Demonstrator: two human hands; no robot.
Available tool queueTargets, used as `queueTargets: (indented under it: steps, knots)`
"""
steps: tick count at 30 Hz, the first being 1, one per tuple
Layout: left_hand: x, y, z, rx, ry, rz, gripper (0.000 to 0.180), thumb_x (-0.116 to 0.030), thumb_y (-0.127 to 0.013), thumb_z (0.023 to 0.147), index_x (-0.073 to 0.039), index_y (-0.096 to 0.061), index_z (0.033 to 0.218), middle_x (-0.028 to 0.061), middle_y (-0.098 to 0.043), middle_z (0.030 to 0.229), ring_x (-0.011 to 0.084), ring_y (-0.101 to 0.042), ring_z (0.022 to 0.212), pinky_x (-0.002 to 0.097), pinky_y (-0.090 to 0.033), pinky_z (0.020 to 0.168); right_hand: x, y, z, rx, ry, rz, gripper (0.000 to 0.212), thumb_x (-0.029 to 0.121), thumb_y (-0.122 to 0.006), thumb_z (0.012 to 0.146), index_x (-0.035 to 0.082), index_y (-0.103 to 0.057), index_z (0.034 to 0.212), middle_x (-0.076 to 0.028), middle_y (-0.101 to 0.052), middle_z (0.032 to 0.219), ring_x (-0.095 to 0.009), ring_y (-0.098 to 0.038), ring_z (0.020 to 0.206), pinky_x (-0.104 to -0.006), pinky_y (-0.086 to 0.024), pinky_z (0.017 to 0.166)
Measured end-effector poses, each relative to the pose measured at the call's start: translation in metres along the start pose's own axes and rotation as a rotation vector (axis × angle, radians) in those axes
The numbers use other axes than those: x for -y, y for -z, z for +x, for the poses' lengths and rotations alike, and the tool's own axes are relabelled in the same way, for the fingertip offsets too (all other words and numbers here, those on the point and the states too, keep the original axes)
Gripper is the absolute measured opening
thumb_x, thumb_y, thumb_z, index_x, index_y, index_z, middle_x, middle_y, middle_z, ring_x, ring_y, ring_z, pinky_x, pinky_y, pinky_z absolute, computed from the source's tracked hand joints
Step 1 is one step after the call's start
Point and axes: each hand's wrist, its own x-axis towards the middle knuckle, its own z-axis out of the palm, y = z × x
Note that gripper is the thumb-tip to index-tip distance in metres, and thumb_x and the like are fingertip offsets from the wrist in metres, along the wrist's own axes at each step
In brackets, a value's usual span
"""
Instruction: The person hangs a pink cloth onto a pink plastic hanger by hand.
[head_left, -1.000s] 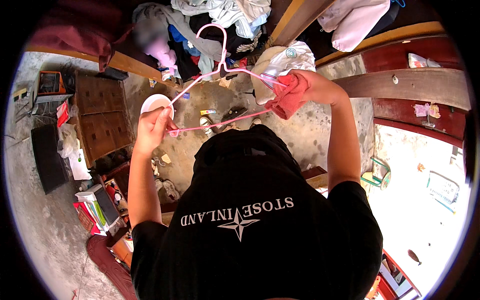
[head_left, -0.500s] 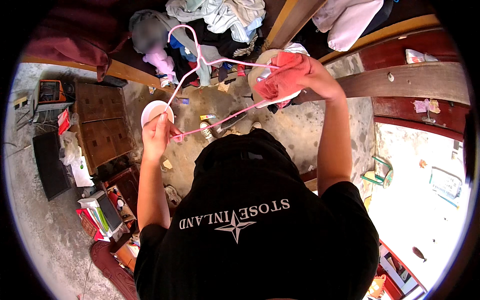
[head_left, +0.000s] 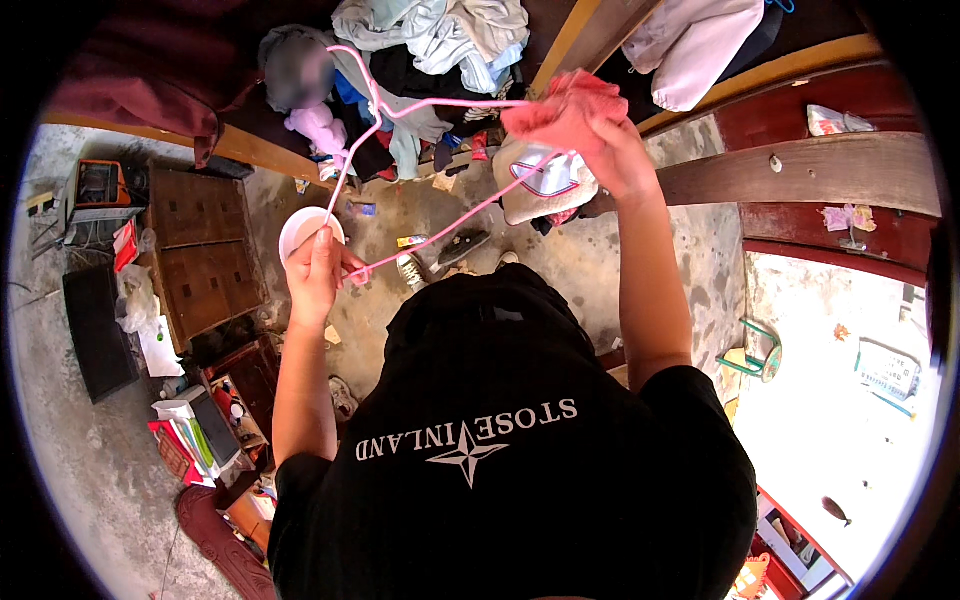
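Note:
A thin pink clothes hanger (head_left: 455, 102) stretches between my two hands, its hook pointing to the far left. At its left corner, the fingers of my left hand (head_left: 315, 275) are closed on the frame. My right hand (head_left: 622, 160) grips a red cloth (head_left: 560, 115), which is bunched over the right end of the hanger's upper arm and hides that end. Behind my left hand shows a round white tub-like thing (head_left: 294, 236). Below the cloth is a pale bag-like container (head_left: 520, 208) with a dark-edged patch.
Heaped clothes (head_left: 425, 45) lie on a wooden-edged bed or shelf at the far side. A wooden beam (head_left: 800, 172) crosses at right. A brown cabinet (head_left: 205, 215) and a dark flat screen (head_left: 97, 330) stand at left. A green-framed stool (head_left: 760, 350) sits at right.
My right hand and the red cloth have moved slightly away and left, uncovering more of the pale container. The hanger's hook has shifted left. My left hand keeps its grip, nearly still.

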Motion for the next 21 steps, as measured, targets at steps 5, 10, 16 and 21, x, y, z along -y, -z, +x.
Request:
queueTargets:
  steps: [5, 10, 16, 21]
  knots:
    - [-0.001, -0.023, -0.004, -0.069, -0.009, -0.007, 0.056, -0.038, -0.039, 0.110, -0.004, -0.047, 0.066, 0.0131, -0.059, 0.057, 0.0187, -0.060, 0.050, 0.0291, -0.047, 0.048, -0.010, -0.028, 0.000, -0.184, 0.157, 0.006, 0.044, 0.010, -0.062, 0.098, 0.000, -0.048, 0.138, -0.011, -0.057, 0.137, -0.024, -0.057, 0.125, -0.0411, -0.045, 0.109]
    - [0.021, -0.049, -0.018, -0.088, -0.061, -0.053, 0.053, -0.034, -0.037, 0.110, -0.001, -0.050, 0.071, 0.0134, -0.060, 0.060, 0.0159, -0.056, 0.050, 0.0287, -0.048, 0.050, -0.031, -0.041, -0.004, -0.354, 0.541, 0.017, 0.040, 0.006, -0.059, 0.098, 0.000, -0.049, 0.137, -0.012, -0.058, 0.135, -0.026, -0.059, 0.123, -0.0426, -0.044, 0.110]
    - [0.015, -0.044, -0.010, -0.011, -0.084, -0.040, 0.052, -0.032, -0.036, 0.111, -0.001, -0.049, 0.071, 0.0123, -0.058, 0.061, 0.0165, -0.058, 0.053, 0.0300, -0.052, 0.054, 0.021, 0.011, -0.007, -0.207, 0.111, -0.067, 0.047, 0.023, -0.061, 0.100, 0.006, -0.048, 0.141, -0.010, -0.058, 0.137, -0.025, -0.055, 0.128, -0.0420, -0.043, 0.110]
    - [0.004, -0.042, -0.007, 0.022, -0.072, -0.028, 0.055, -0.033, -0.034, 0.111, -0.002, -0.047, 0.068, 0.0121, -0.056, 0.059, 0.0195, -0.062, 0.056, 0.0312, -0.054, 0.054, 0.025, 0.037, -0.025, 0.022, 0.020, -0.020, 0.048, 0.026, -0.060, 0.099, 0.006, -0.049, 0.141, -0.010, -0.056, 0.140, -0.027, -0.054, 0.129, -0.0431, -0.042, 0.112]
